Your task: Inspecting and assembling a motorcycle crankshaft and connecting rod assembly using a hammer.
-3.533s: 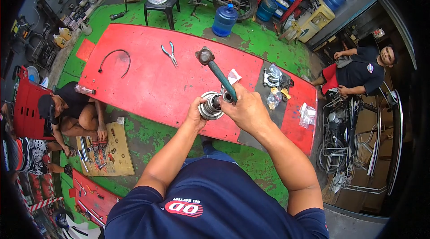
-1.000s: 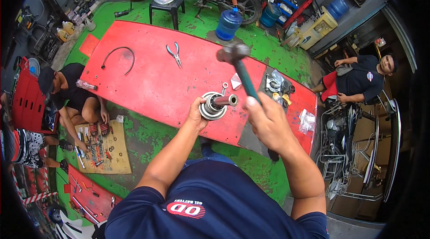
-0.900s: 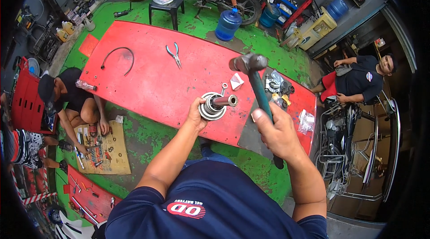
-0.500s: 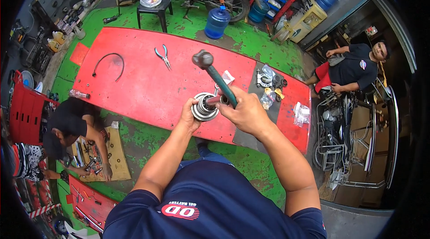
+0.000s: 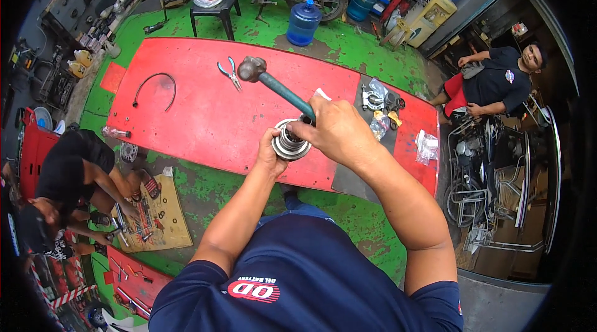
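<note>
A red table (image 5: 199, 102) stretches out beneath both hands. Angled above it is the hammer (image 5: 281, 92), its handle inside the curled fingers of the right hand (image 5: 342, 132), head up and to the left. The round metal part (image 5: 291, 150) sits in the left hand (image 5: 268, 155), pinched at its left rim between the thumb above and fingers underneath. The right thumb lies over its top (whether touching, I cannot tell). Blue-handled pliers (image 5: 234, 77) rest near the hammer's head.
</note>
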A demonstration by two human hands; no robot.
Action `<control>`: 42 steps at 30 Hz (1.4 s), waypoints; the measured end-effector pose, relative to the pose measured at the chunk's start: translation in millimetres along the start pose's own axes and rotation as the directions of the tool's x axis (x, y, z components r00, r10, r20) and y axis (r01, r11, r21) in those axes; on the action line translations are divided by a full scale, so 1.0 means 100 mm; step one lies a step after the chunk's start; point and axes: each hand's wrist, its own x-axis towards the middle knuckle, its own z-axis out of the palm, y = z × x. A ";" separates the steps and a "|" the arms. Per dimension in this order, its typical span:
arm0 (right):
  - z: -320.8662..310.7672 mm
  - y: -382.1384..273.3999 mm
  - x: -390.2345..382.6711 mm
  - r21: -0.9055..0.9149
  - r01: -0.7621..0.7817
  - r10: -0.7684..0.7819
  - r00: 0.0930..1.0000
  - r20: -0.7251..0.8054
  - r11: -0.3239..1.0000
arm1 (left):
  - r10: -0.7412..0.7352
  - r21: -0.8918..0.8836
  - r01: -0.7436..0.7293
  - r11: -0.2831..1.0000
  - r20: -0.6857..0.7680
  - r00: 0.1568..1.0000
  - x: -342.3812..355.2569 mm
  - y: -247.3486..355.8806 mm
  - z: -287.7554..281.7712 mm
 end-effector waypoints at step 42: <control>-0.70 -0.21 -0.98 0.689 -0.369 0.272 0.929 0.251 0.624 | 0.058 -0.031 -0.059 0.998 -0.008 0.998 0.07 0.15 -0.06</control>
